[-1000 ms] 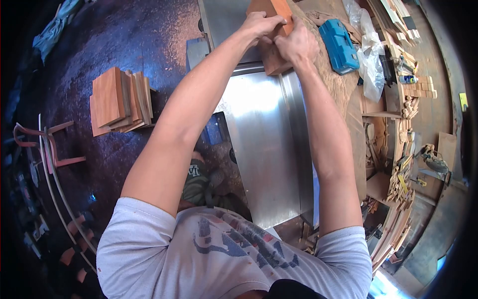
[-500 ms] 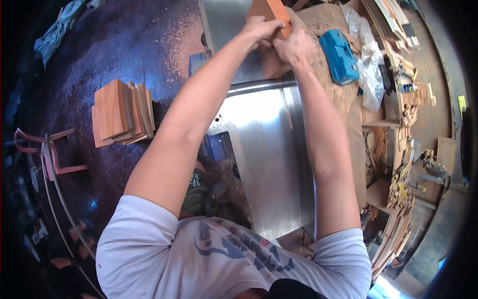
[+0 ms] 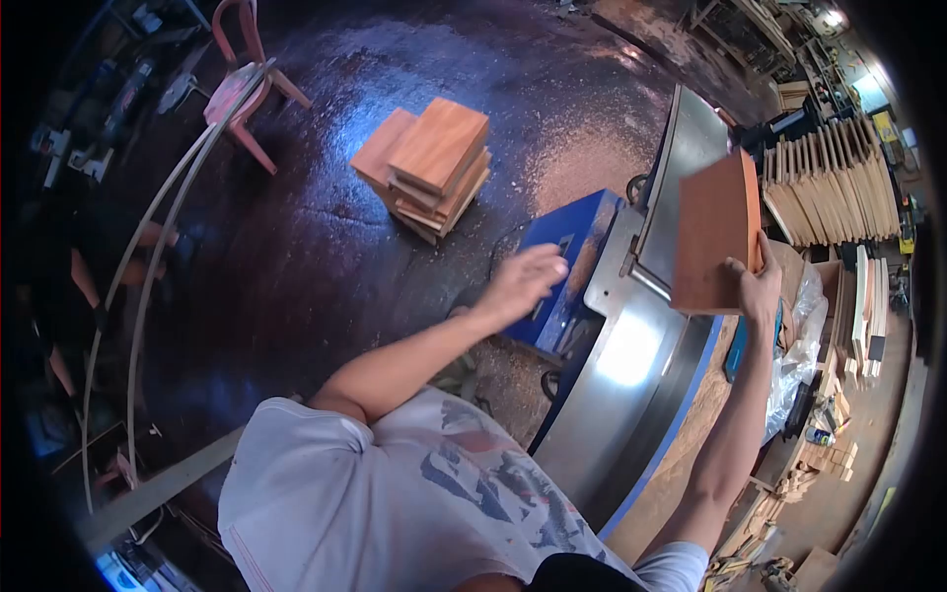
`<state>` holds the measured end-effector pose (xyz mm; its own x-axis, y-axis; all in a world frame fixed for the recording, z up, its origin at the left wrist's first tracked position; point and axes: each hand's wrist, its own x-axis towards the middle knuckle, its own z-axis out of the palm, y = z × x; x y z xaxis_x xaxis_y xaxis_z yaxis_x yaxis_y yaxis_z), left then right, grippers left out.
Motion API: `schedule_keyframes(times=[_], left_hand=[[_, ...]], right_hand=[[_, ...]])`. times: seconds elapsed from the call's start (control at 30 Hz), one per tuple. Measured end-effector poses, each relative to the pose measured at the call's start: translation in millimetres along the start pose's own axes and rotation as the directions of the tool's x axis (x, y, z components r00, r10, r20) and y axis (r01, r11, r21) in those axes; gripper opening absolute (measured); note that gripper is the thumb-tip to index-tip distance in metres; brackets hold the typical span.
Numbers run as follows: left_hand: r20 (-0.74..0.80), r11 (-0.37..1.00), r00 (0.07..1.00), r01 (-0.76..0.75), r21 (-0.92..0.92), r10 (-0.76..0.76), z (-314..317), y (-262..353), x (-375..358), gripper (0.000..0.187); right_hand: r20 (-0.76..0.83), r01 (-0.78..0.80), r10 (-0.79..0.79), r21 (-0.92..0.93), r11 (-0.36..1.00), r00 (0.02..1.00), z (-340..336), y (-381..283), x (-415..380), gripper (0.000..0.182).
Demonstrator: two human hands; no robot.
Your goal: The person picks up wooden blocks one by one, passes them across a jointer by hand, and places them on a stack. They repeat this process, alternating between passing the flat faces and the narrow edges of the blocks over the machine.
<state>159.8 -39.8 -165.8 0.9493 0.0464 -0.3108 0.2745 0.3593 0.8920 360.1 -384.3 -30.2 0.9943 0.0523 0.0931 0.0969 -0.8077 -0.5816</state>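
My right hand (image 3: 761,284) grips the lower right edge of a reddish-brown wooden board (image 3: 712,232), which is tilted up over the metal bed of a blue machine (image 3: 631,390). Nothing is in my left hand (image 3: 525,284); its fingers are apart, slightly blurred, above the blue side housing (image 3: 577,232) of the machine. Beyond that hand, a stack of wooden boards (image 3: 439,148) stands on the dark floor, its pieces lying unevenly on each other.
A pink chair (image 3: 237,94) stands at the upper left, with long curved strips (image 3: 148,257) near it. Sawdust (image 3: 582,148) covers the floor behind the machine. Upright boards (image 3: 834,183), a plastic bag (image 3: 797,345) and a teal case (image 3: 738,347) are on the right.
The view has turned toward the left. My left hand has come off the wood and moved out to the left, opened. The right hand still holds the board.
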Motion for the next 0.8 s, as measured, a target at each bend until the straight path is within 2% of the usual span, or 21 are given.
schedule_keyframes(times=[0.03, 0.07, 0.13, 0.2, 0.23, 0.27, 0.3, 0.33, 0.37, 0.4, 0.47, 0.5, 0.53, 0.6, 0.63, 0.67, 0.73, 0.8], left_hand=[[-0.076, 0.999, 0.997, 0.034, 0.000, -0.033, -13.4, 1.7, -18.3, 0.070], [-0.068, 0.999, 0.997, 0.047, -0.002, -0.047, -25.8, -0.9, -32.2, 0.077], [-0.033, 0.999, 0.999, 0.008, -0.044, -0.010, -37.9, -10.0, -50.7, 0.076], [0.093, 0.972, 0.982, -0.144, -0.188, 0.164, -48.8, -2.2, -65.6, 0.073], [-0.094, 0.984, 0.991, -0.111, -0.138, 0.099, -55.9, 11.2, -84.0, 0.067], [-0.279, 0.994, 0.960, -0.064, -0.093, 0.036, -67.3, 22.6, -106.0, 0.060], [-0.348, 0.989, 0.936, -0.006, -0.145, -0.045, -100.1, 7.6, -116.2, 0.055], [-0.430, 0.995, 0.901, 0.006, -0.103, -0.050, -126.6, 2.7, -132.1, 0.051], [-0.514, 0.993, 0.849, 0.117, -0.035, -0.118, -173.1, -21.4, -134.5, 0.047], [-0.611, 0.986, 0.786, 0.158, 0.048, -0.096, -199.1, -21.1, -145.6, 0.046], [-0.672, 0.968, 0.740, 0.157, 0.193, 0.014, -261.0, -15.6, -156.0, 0.045], [-0.700, 0.943, 0.713, 0.205, 0.263, 0.040, -300.5, -14.5, -149.4, 0.046], [-0.709, 0.941, 0.702, 0.190, 0.278, 0.068, -349.4, -28.6, -136.7, 0.048], [-0.764, 0.931, 0.643, 0.246, 0.271, 0.052, -424.8, -21.4, -100.4, 0.048], [-0.766, 0.932, 0.637, 0.225, 0.286, 0.081, -480.2, -35.4, -72.4, 0.049], [-0.777, 0.909, 0.624, 0.276, 0.312, 0.078, -507.8, -19.4, -46.3, 0.049], [-0.764, 0.880, 0.641, 0.317, 0.354, 0.077, -590.4, -21.6, 24.7, 0.051], [-0.697, 0.850, 0.710, 0.303, 0.432, 0.101, -642.9, -13.1, 95.0, 0.053]], right_hand=[[0.031, 0.036, -0.040, 0.127, 0.991, 0.999, 2.1, -36.8, -35.5, 0.084], [0.047, 0.074, -0.090, 0.261, 0.963, 0.995, 11.1, -70.9, -71.0, 0.083], [0.104, -0.013, -0.047, 0.516, 0.857, 0.993, 41.1, -122.3, -143.9, 0.080], [0.266, -0.135, -0.056, 0.646, 0.751, 0.962, 89.0, -144.6, -199.3, 0.082], [0.268, -0.137, -0.075, 0.691, 0.710, 0.961, 126.5, -149.5, -224.9, 0.080], [0.270, -0.145, -0.090, 0.734, 0.663, 0.959, 162.5, -152.7, -249.9, 0.079], [0.315, -0.172, -0.113, 0.744, 0.645, 0.942, 187.9, -162.5, -273.6, 0.078], [0.350, -0.196, -0.134, 0.756, 0.624, 0.927, 208.4, -169.4, -291.2, 0.077], [0.456, -0.295, -0.093, 0.704, 0.646, 0.885, 223.1, -165.5, -305.5, 0.075], [0.566, -0.402, -0.035, 0.627, 0.667, 0.823, 231.0, -156.5, -327.8, 0.073], [0.594, -0.517, 0.089, 0.604, 0.607, 0.799, 239.2, -139.8, -359.1, 0.069], [0.583, -0.543, 0.175, 0.549, 0.635, 0.794, 244.1, -122.9, -371.9, 0.066], [0.566, -0.570, 0.257, 0.490, 0.660, 0.783, 245.0, -107.0, -383.2, 0.065], [0.514, -0.702, 0.493, 0.388, 0.596, 0.702, 243.0, -102.0, -398.6, 0.060], [0.445, -0.637, 0.480, 0.326, 0.699, 0.755, 256.9, -73.1, -416.1, 0.058], [0.377, -0.565, 0.458, 0.249, 0.787, 0.805, 275.0, -44.2, -433.0, 0.056], [0.365, -0.546, 0.505, 0.009, 0.838, 0.782, 295.7, -48.8, -444.2, 0.052], [0.411, -0.658, 0.610, -0.032, 0.752, 0.677, 335.6, -12.6, -492.1, 0.052]])
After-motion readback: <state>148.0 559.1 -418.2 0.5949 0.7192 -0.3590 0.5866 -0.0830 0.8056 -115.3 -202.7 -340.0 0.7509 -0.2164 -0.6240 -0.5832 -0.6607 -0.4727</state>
